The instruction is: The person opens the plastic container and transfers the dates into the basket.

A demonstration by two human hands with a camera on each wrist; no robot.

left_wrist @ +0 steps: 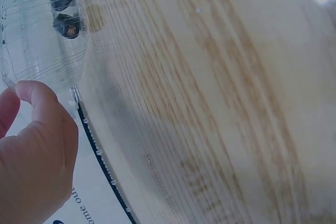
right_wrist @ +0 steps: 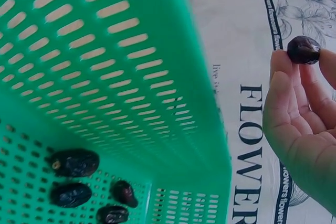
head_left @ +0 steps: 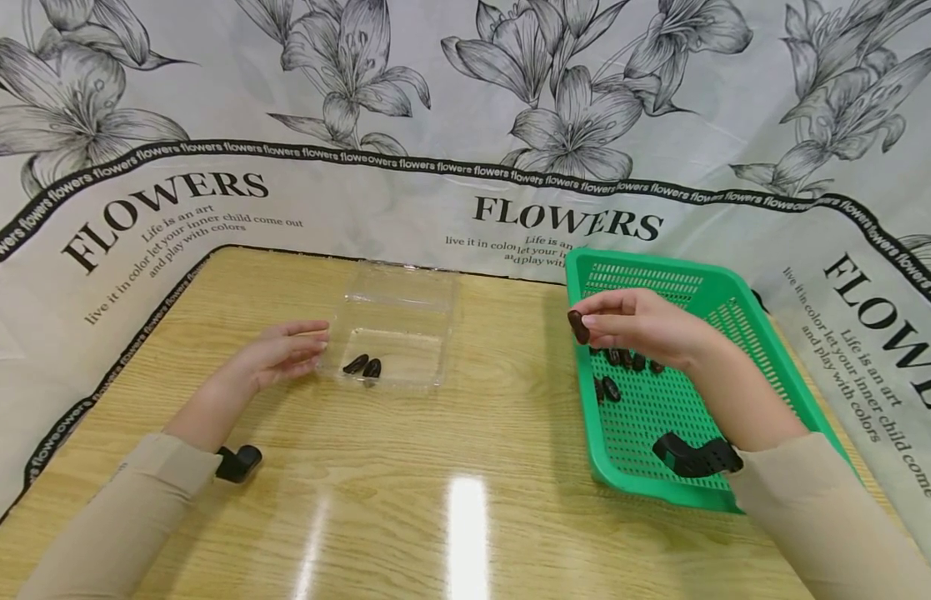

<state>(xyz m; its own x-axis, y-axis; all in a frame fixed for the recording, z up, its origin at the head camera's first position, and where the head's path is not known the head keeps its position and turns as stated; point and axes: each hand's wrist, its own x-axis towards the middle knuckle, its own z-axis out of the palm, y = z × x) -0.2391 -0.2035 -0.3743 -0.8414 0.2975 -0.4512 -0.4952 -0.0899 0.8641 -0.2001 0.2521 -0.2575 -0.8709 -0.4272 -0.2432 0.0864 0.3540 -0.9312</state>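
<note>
My right hand [head_left: 611, 321] pinches a dark dried date [head_left: 578, 327] [right_wrist: 303, 49] at its fingertips, just above the left rim of the green perforated basket [head_left: 723, 329]. Several more dates [head_left: 623, 360] [right_wrist: 73, 162] lie on the basket floor. A clear plastic tray [head_left: 427, 321] [left_wrist: 31, 51] sits mid-table with two dates [head_left: 363, 366] [left_wrist: 65, 9] in it. My left hand [head_left: 288, 350] rests on the table with fingers straight, fingertips touching the tray's left edge.
The wooden table [head_left: 450, 483] is ringed by a white cloth printed with flowers and lettering [head_left: 165, 192]. Black wrist-camera mounts show near my left sleeve [head_left: 238, 462] and over the basket's front [head_left: 693, 457].
</note>
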